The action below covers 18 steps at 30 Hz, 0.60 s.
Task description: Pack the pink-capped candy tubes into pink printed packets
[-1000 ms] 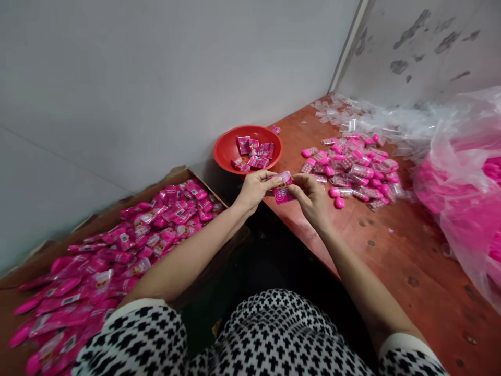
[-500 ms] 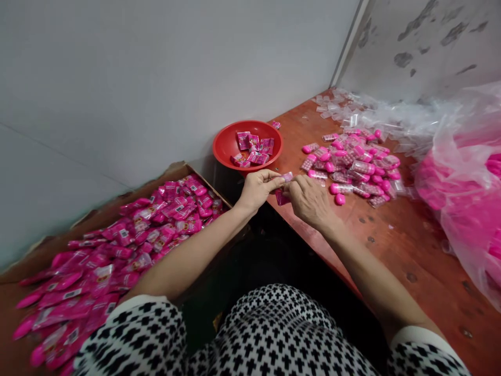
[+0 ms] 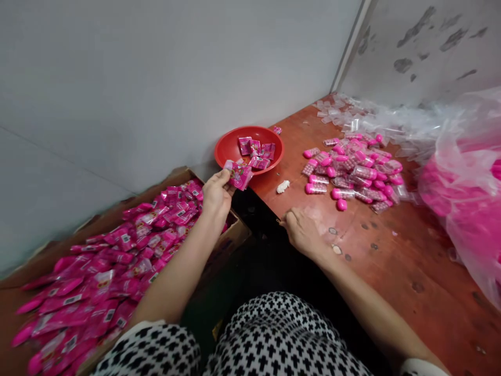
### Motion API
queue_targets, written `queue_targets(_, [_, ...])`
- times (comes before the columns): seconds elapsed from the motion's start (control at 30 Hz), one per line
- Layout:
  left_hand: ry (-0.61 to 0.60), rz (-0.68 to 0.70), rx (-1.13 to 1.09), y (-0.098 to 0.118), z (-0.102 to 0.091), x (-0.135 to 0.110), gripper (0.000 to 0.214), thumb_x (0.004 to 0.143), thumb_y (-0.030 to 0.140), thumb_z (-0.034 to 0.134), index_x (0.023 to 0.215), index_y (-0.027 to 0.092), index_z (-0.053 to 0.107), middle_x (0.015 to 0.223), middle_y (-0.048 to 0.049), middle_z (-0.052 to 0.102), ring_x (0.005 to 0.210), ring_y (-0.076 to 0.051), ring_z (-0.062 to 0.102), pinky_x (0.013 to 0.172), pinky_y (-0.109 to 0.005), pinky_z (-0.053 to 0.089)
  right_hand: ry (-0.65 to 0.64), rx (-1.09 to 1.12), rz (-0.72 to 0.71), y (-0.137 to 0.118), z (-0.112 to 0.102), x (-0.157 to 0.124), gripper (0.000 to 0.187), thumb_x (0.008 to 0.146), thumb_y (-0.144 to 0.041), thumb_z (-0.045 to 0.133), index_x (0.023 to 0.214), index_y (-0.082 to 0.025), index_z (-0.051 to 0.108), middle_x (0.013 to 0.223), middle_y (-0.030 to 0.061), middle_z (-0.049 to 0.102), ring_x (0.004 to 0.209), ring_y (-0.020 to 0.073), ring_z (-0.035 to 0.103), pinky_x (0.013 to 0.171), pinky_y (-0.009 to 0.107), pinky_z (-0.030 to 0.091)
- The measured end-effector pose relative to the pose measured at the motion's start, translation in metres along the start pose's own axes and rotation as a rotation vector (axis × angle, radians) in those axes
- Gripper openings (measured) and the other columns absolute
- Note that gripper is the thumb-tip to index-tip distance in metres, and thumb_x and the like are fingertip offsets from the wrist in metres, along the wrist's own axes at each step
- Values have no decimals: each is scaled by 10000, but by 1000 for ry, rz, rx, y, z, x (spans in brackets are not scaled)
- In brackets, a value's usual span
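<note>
Pink packet (image 3: 239,175): flat, glossy printed film, slightly crumpled, pinched at one edge between thumb and fingertips of the left hand (image 3: 216,195). It hangs in the air just above the far corner of the cardboard box (image 3: 230,237), between that hand and the red bowl (image 3: 229,149).

Right hand (image 3: 300,230): rests on the table edge, fingers curled loosely, holding nothing that shows. Whether the fingertips press on anything small, cannot tell.

Judgement on handling: a packet this light and slippery keeps best with a pinch on the sealed edge rather than the puffed middle; release low over the pile so it does not skid off the slick film below.

Beyond the left hand: the bowl is smooth, round moulded plastic with several like packets lying flat inside. Below that hand, the box is heaped with shiny pink packets (image 3: 117,266), many long and tapered.

Beyond the right hand: a small white crumpled scrap (image 3: 282,186) on the worn red-brown table (image 3: 391,261); farther out, a heap of pink capsule pieces (image 3: 352,169) with clear ribbed parts. To the far right, a thin, cloudy, wrinkled plastic bag (image 3: 465,183) full of pink stock.
</note>
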<state>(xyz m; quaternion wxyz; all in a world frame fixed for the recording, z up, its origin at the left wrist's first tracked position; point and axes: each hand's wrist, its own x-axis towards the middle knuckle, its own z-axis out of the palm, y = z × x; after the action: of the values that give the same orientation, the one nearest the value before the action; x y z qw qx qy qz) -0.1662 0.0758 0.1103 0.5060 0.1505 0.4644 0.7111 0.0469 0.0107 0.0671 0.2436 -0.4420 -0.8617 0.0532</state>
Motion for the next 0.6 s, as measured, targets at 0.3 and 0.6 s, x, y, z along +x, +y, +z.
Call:
queue_targets(0.3, [33, -129, 8, -18, -22, -36, 183, 701, 221, 745, 776, 155, 593, 672, 24, 662, 552, -67, 605, 566, -181, 489, 190, 383, 283, 24, -3, 161, 163, 876, -221, 495, 1006, -171, 580, 995, 101, 681, 950, 239, 625, 853, 368, 446])
queue_targets(0.6, [13, -215, -150, -61, 1, -52, 197, 705, 239, 739, 800, 168, 583, 741, 24, 660, 621, -66, 614, 637, -193, 483, -8, 1291, 558, 4, 3, 55, 507, 685, -447, 720, 1095, -223, 524, 1087, 74, 638, 921, 193, 639, 763, 343, 545])
